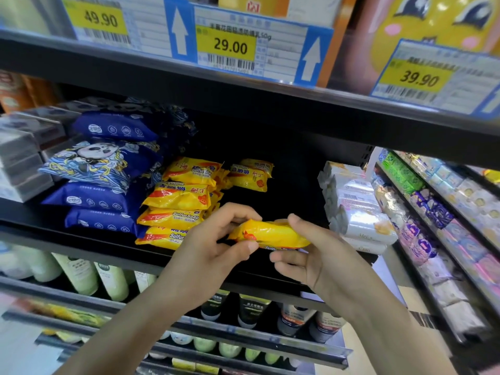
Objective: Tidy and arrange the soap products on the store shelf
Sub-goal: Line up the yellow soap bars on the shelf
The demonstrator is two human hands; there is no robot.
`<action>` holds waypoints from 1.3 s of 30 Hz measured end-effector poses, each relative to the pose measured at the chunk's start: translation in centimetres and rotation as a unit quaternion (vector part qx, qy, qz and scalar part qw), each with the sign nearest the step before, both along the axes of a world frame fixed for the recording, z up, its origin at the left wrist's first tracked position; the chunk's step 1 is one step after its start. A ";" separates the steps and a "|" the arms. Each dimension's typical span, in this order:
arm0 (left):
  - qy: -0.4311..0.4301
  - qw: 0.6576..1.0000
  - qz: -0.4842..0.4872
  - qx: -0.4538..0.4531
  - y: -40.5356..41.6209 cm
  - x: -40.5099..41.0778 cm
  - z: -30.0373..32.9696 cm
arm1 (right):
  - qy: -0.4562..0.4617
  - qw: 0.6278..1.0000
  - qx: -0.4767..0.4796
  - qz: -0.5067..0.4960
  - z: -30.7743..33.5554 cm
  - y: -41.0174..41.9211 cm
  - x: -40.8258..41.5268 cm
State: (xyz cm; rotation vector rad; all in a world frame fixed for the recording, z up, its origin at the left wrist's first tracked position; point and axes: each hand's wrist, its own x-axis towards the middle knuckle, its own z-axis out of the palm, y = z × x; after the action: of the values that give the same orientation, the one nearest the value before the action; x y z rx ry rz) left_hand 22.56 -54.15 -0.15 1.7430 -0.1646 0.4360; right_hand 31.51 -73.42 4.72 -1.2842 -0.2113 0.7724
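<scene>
Both hands hold one yellow sulfur soap pack (273,234) in front of the black middle shelf (286,209). My left hand (216,244) pinches its left end between thumb and fingers. My right hand (313,253) grips its right end, thumb on top and fingers curled beneath. Just left of it rises a stack of several yellow sulfur soap packs (178,204). One more yellow pack (250,174) lies alone farther back on the shelf.
Blue soap packs (105,180) are piled left of the yellow stack, white wrapped soaps (357,209) at the right. Price tags (227,47) hang on the shelf edge above. Bottles and tubes (81,274) fill the lower shelves; a side rack of packets (438,212) runs along the right.
</scene>
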 end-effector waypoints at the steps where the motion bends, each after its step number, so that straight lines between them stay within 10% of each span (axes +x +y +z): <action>1: -0.005 1.000 0.004 0.006 0.0 0.0 -0.1 | -0.006 1.000 0.003 -0.011 0.0 0.1 0.0; 23: 0.218 0.935 0.026 -0.279 -1.3 1.1 2.4 | -0.292 0.954 -0.054 -0.038 -1.7 -0.4 -0.9; 39: 0.148 0.971 0.025 -0.186 -1.0 0.4 1.9 | -0.320 0.942 -0.073 -0.074 -1.4 -0.9 -1.7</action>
State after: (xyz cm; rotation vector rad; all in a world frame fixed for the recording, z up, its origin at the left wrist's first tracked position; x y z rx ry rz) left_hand 22.98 -55.16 1.72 1.4218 0.1680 0.2206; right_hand 29.85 -74.28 3.35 -1.6455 -0.5811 0.2196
